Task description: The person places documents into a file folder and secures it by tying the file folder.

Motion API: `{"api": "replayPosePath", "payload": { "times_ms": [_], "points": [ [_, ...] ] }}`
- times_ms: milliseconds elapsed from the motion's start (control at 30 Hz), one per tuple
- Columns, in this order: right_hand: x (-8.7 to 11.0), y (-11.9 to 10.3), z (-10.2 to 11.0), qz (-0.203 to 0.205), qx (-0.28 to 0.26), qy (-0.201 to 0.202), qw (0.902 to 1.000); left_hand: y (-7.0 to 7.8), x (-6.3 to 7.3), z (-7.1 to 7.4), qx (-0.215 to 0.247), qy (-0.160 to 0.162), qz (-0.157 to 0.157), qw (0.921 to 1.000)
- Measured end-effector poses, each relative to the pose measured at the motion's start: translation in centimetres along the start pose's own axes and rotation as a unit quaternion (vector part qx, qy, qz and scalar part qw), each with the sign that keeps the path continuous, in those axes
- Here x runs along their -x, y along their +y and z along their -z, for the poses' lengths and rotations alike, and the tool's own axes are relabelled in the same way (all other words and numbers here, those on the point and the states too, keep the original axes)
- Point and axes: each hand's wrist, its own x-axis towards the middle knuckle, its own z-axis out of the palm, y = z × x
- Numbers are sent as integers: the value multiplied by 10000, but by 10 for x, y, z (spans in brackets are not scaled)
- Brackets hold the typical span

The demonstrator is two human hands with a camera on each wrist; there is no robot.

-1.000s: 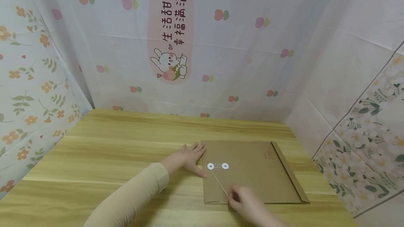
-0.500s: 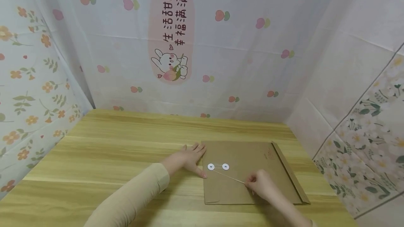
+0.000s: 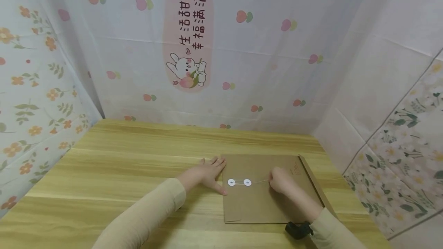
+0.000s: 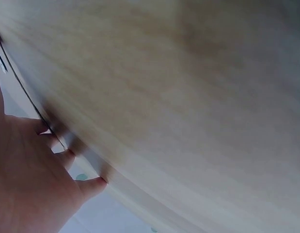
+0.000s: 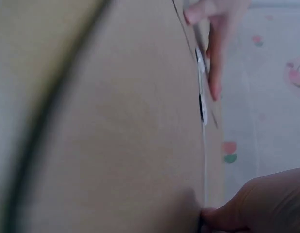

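A brown kraft paper document envelope (image 3: 256, 208) lies flat on the table, with two white round buttons joined by turns of thin string. My left hand (image 3: 209, 174) rests with spread fingers at its left edge, the fingertips and thumb touching the border. Over the envelope, right of the buttons, my right hand (image 3: 282, 181) pinches the free end of the string (image 3: 260, 181). That string runs nearly straight from the right button (image 3: 247, 182) to my fingers. In the right wrist view, the thumb (image 5: 225, 216) shows at the string's lower end, and the left hand (image 5: 220, 29) appears beyond the buttons.
The wood-grain table (image 3: 121, 168) extends left of and behind the envelope. A printed white curtain (image 3: 263, 60) hangs along the back, with floral cloths at both sides. A black wrist device (image 3: 298, 230) sits below my right sleeve, near the envelope's front edge.
My right hand has moved from the envelope's front edge away and to the right, swinging the string from slanting toward me to pointing right past the right button. The left hand has stayed put.
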Motion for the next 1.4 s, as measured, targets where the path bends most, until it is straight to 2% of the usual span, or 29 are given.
{"api": "replayPosePath", "payload": {
  "times_ms": [133,233,367,500,567,700,767,867,1133,1233,1400],
  "points": [
    [-24,-5,-4,463,917,135,9946,2,0,1,41,-58,-18,10000],
    [-43,-10,-12,1085,1411,320,9835,3,0,1,33,-90,0,10000],
    [-65,-19,-21,1797,1584,321,9704,3,-1,1,-41,-88,4,10000],
    [-75,-33,-24,2277,1535,94,9615,3,-1,1,-85,-83,-7,9999],
    [-75,-42,-25,2672,1558,21,9510,3,0,1,-68,-66,-5,10000],
    [-73,-56,-27,3495,1756,-33,9203,4,1,2,-61,-95,-32,9999],
    [-71,-60,-28,3715,1730,-2,9122,5,2,4,-84,-104,-20,9999],
    [-72,-62,-29,3674,1502,22,9178,5,2,5,-151,-124,36,9998],
    [-80,-52,-28,3108,715,-263,9474,4,2,5,-109,-139,57,9998],
    [-81,-45,-26,3057,329,-321,9510,4,2,4,-89,-128,32,9999],
    [-84,-34,-21,3120,453,-536,9475,3,2,3,-39,-84,17,10000]
  ]
}}
